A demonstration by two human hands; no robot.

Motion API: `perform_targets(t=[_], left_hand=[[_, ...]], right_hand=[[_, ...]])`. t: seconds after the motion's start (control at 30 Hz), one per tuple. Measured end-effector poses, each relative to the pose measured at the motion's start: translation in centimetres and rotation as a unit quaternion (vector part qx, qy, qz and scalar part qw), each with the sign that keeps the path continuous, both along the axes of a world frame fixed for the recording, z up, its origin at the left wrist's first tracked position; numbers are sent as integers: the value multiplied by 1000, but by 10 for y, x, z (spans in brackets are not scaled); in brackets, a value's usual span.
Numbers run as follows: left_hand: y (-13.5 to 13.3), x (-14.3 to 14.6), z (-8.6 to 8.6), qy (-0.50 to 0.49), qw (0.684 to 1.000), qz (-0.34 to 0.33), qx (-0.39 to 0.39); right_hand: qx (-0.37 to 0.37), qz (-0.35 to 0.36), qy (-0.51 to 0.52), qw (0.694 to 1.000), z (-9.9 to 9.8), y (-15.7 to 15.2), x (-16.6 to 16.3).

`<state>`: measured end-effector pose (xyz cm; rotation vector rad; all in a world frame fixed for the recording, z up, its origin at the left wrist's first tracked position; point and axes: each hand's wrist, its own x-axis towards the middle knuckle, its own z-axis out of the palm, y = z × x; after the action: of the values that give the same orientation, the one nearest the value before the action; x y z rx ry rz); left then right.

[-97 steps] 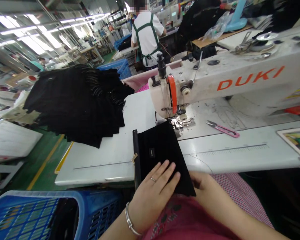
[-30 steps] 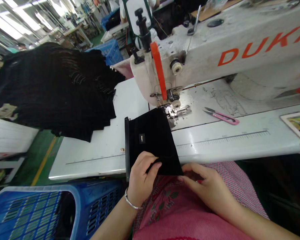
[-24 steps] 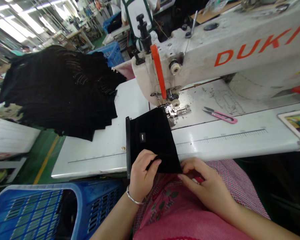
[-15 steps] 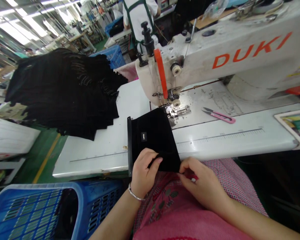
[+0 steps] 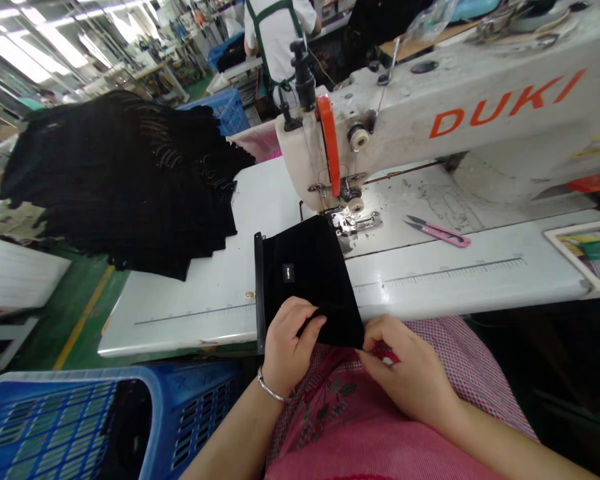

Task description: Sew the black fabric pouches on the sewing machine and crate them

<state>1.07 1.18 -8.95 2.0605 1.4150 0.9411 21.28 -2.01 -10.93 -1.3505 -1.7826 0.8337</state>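
Matt black cloth, soft and velvety, that's the pouch (image 5: pixel 307 273); same dull fabric in the stack (image 5: pixel 125 180). The worktop (image 5: pixel 430 280) shows smooth, glossy white laminate. Scuffed painted metal on the sewing machine (image 5: pixel 455 127), pink plastic on the snips (image 5: pixel 437 231), perforated blue plastic on the crate (image 5: pixel 80 420).

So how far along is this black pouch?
Possibly done: the black fabric pile at left. In hand: left hand and right hand pinch the near edge of the black pouch, its far corner at the presser foot. Left, likely: trimming; thread snips lie untouched.
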Motion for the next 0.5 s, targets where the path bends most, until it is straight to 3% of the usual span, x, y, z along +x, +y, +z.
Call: perform_targets(t=[0.13, 0.33, 0.5], left_hand=[[0, 0, 0, -1, 1000, 5, -1], [0, 0, -1, -4, 1000, -5, 9], [0, -1, -1, -9, 1000, -2, 15]], right_hand=[[-45, -30, -6, 998, -1, -3, -1], [77, -2, 52, 996, 0, 1, -3], [87, 0, 31, 996, 2, 1, -3]])
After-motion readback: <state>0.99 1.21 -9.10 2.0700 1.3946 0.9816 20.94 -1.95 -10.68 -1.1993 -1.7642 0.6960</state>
